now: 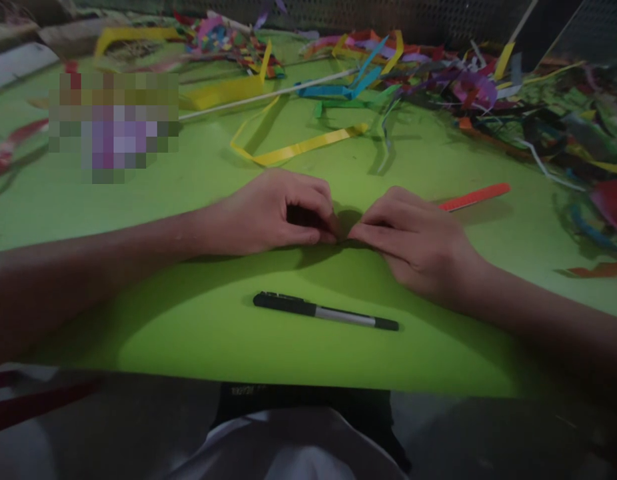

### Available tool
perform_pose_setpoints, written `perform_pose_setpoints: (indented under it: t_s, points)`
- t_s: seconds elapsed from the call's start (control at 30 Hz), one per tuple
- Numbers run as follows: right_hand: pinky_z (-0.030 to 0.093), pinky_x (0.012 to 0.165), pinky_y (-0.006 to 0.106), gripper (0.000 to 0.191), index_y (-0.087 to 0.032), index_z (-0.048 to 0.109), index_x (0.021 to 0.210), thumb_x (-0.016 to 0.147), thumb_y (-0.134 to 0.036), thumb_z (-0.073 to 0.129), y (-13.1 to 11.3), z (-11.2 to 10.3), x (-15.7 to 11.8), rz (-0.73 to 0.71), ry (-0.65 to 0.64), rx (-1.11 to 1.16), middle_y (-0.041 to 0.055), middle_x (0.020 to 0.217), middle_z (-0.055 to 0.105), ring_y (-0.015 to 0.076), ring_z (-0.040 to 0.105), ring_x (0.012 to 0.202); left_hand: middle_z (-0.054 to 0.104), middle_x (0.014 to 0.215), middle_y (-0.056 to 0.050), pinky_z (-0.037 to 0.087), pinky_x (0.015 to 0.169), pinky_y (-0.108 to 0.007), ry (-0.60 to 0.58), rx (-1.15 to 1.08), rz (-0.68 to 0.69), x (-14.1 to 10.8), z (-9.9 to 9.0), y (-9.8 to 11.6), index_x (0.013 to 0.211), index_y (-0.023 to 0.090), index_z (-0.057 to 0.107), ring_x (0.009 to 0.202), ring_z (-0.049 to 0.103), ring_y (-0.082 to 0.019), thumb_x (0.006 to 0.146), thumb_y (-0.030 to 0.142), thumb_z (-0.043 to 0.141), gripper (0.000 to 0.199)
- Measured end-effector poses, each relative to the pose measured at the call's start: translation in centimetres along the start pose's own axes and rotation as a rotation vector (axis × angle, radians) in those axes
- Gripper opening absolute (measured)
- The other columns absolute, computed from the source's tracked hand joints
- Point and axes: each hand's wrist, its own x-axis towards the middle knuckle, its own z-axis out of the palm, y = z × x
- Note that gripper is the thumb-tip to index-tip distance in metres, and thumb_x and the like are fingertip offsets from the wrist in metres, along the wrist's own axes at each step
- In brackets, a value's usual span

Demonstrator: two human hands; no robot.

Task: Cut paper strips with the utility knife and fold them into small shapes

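Observation:
My left hand (293, 213) rests over the green tabletop (188, 333), its thumb and fingers brought together in a pinch. Facing it, my right hand (413, 240) pinches too, and the fingertips of both hands nearly meet. Whatever lies between them is too small and dark to make out. A capped pen (326, 312), black with a silver-grey barrel, lies on the table just in front of the hands. From behind my right hand sticks out a flat orange-red piece (478, 197), its other end hidden.
Yellow paper strip (308, 145) lies folded beyond my hands. A thin white stick (268, 95) crosses behind it. Blue strips (333, 90) and a heap of coloured scraps (473, 90) spread along the back and right. A blurred-out patch covers the left. The table's near edge is close to my lap.

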Motion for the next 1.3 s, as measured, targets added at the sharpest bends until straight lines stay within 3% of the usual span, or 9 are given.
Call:
perform_pose_setpoints:
  t_s: [0.37,0.57,0.77,1.1,1.3]
  points:
    - [0.048,0.068,0.033,0.032,-0.02,0.072,0.107,0.104,0.001,0.048,-0.2,0.0,0.5,0.021,-0.04,-0.006,0.0054,0.096,0.068,0.0198,0.064,0.089,0.077,0.092,-0.004,0.052,0.079,-0.025,0.035,0.003,-0.027,0.4,0.8,0.4,0.094,0.018,0.083,0.084,0.069,-0.016,0.099,0.029,0.076,0.014]
    - [0.046,0.067,0.033,0.03,-0.018,0.069,0.105,0.104,0.001,0.046,0.1,0.5,0.4,-0.035,-0.003,0.005,0.004,0.09,0.061,0.0198,0.059,0.085,0.078,0.093,-0.004,0.054,0.08,-0.027,-0.003,-0.016,-0.042,0.8,0.6,0.5,0.09,0.02,0.083,0.083,0.069,-0.017,0.098,0.036,0.076,0.019]
    - [0.046,0.068,0.032,0.029,-0.014,0.07,0.107,0.105,0.001,0.045,0.3,1.2,0.2,-0.073,0.061,-0.015,0.0052,0.088,0.06,0.0194,0.054,0.081,0.078,0.092,-0.004,0.053,0.08,-0.027,-0.001,-0.027,-0.04,0.9,0.5,0.4,0.09,0.019,0.083,0.083,0.07,-0.017,0.095,0.032,0.075,0.015]
    - [0.054,0.076,0.034,0.031,-0.012,0.071,0.108,0.1,0.005,0.045,0.0,1.0,0.2,-0.085,0.077,-0.043,0.0085,0.093,0.067,0.0215,0.056,0.085,0.081,0.105,-0.006,0.053,0.09,-0.026,-0.069,0.009,0.037,0.7,-0.4,-0.4,0.1,0.019,0.084,0.094,0.073,-0.016,0.095,0.021,0.067,0.018]
    - [0.056,0.074,0.037,0.03,-0.014,0.072,0.109,0.1,0.004,0.05,-0.4,0.0,0.4,-0.038,0.059,-0.016,0.0086,0.091,0.068,0.0228,0.058,0.084,0.079,0.104,-0.006,0.053,0.087,-0.025,-0.057,-0.002,0.049,0.6,-0.2,-0.6,0.102,0.019,0.083,0.093,0.073,-0.016,0.095,0.024,0.068,0.017]
